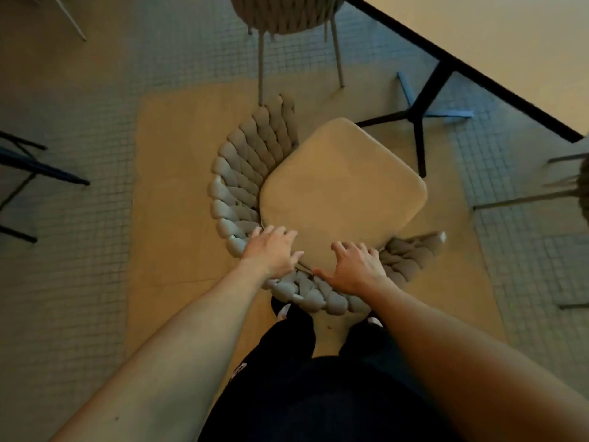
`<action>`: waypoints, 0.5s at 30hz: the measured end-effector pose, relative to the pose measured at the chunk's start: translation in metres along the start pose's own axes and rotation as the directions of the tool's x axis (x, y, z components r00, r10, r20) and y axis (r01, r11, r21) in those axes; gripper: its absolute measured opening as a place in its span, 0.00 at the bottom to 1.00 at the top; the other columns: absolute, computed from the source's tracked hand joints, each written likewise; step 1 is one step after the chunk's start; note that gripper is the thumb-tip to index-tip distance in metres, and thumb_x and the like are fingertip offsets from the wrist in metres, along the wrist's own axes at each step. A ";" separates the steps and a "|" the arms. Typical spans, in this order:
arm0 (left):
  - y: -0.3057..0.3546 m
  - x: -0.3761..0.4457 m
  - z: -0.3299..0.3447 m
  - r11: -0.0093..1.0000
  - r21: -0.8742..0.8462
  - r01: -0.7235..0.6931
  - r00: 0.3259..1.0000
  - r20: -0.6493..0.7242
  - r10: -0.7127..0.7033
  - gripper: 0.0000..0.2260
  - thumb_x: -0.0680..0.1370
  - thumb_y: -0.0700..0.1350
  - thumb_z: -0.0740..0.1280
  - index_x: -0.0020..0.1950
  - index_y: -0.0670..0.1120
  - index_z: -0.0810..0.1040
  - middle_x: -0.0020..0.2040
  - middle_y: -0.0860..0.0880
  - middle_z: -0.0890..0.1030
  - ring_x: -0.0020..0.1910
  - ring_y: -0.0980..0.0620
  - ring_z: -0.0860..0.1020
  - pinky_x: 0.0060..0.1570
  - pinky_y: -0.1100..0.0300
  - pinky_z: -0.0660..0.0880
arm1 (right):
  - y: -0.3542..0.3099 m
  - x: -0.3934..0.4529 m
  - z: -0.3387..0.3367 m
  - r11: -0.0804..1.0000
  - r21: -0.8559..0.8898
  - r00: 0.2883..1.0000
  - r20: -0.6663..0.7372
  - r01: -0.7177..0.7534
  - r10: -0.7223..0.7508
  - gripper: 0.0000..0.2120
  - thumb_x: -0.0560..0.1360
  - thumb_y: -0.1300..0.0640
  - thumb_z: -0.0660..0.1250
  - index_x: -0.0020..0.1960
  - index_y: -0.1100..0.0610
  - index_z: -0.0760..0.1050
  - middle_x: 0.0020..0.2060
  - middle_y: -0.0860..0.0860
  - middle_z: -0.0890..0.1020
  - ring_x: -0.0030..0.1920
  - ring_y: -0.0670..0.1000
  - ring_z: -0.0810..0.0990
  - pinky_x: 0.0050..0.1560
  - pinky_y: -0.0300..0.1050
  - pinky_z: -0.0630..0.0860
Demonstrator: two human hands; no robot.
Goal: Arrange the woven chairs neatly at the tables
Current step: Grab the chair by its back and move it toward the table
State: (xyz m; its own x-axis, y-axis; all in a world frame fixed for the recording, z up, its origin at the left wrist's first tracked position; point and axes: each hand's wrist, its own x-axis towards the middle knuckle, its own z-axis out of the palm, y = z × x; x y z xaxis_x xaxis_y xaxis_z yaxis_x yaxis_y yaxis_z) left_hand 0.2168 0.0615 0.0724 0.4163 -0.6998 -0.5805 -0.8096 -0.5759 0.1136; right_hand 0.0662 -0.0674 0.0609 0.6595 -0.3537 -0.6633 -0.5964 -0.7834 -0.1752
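A woven chair [242, 173] with a thick grey braided backrest and a beige seat cushion [344, 189] stands right below me, its seat turned toward the table [510, 36] at the upper right. My left hand [271, 250] lies over the top of the braided backrest, fingers spread and bent onto the cushion's rear edge. My right hand [357, 269] rests on the backrest a little to the right, fingers spread likewise. A second woven chair [287, 14] stands at the top, tucked at the table's end.
The table's black pedestal base [417, 116] spreads its legs just beyond the cushion. Dark chair legs [28, 167] show at the left edge and pale metal legs [526, 196] at the right edge. The floor is small tiles with a beige patch under the chair.
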 end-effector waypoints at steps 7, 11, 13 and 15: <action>-0.026 0.000 0.003 0.991 0.092 -0.101 0.995 -0.013 0.102 0.28 0.80 0.64 0.56 0.75 0.50 0.68 0.69 0.46 0.74 0.68 0.43 0.69 0.68 0.43 0.64 | -0.033 -0.012 0.017 0.988 0.114 0.991 -0.070 -0.106 0.114 0.39 0.75 0.24 0.55 0.73 0.53 0.66 0.68 0.55 0.75 0.70 0.59 0.70 0.68 0.61 0.67; -0.038 0.000 0.009 0.980 0.119 -0.158 0.987 -0.017 0.161 0.29 0.79 0.66 0.56 0.73 0.50 0.68 0.68 0.46 0.74 0.68 0.43 0.70 0.68 0.43 0.64 | -0.048 -0.018 0.029 0.975 0.157 0.975 -0.127 -0.160 0.180 0.39 0.75 0.24 0.56 0.72 0.53 0.67 0.68 0.55 0.75 0.69 0.59 0.71 0.68 0.61 0.67; -0.043 -0.001 0.013 0.972 0.131 -0.197 0.979 -0.017 0.201 0.30 0.79 0.67 0.56 0.74 0.50 0.68 0.68 0.46 0.74 0.69 0.43 0.69 0.68 0.43 0.64 | -0.056 -0.021 0.036 0.965 0.175 0.964 -0.145 -0.196 0.222 0.39 0.75 0.24 0.56 0.72 0.53 0.68 0.67 0.55 0.76 0.69 0.59 0.71 0.68 0.61 0.67; -0.048 -0.004 0.017 0.961 0.138 -0.239 0.969 -0.028 0.245 0.30 0.79 0.68 0.56 0.74 0.50 0.68 0.69 0.46 0.74 0.69 0.43 0.69 0.69 0.42 0.64 | -0.063 -0.024 0.045 0.953 0.192 0.951 -0.159 -0.234 0.265 0.40 0.74 0.24 0.56 0.72 0.53 0.68 0.67 0.55 0.76 0.69 0.59 0.71 0.68 0.61 0.67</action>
State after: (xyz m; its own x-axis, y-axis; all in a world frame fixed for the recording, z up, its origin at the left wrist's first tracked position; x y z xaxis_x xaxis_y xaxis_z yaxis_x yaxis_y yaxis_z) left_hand 0.2473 0.0986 0.0557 0.2171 -0.8309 -0.5123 -0.9347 -0.3282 0.1362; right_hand 0.0674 0.0138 0.0557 0.5415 -0.6252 -0.5620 -0.8105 -0.5658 -0.1515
